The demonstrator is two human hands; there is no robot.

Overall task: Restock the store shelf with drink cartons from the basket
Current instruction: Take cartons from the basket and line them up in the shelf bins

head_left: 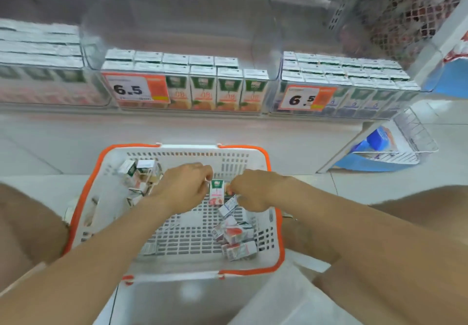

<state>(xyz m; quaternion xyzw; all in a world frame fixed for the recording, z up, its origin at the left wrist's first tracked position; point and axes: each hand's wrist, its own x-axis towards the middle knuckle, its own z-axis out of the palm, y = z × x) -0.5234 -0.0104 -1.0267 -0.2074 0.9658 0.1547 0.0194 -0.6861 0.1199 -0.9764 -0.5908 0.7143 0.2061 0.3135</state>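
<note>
In my white slotted plastic basket with the orange rim (187,151), loose small drink cartons (238,241) lie in its far-left corner and along its right side. At its middle my left hand (182,188) pinches an upright pink-and-green carton (217,193). My right hand (253,190) curls just beside it, but I cannot tell what it grips. The basket sits on pale floor tiles (316,142), and a strip of tile separates its far rim from the stocked clear-fronted shelf (192,113).
</note>
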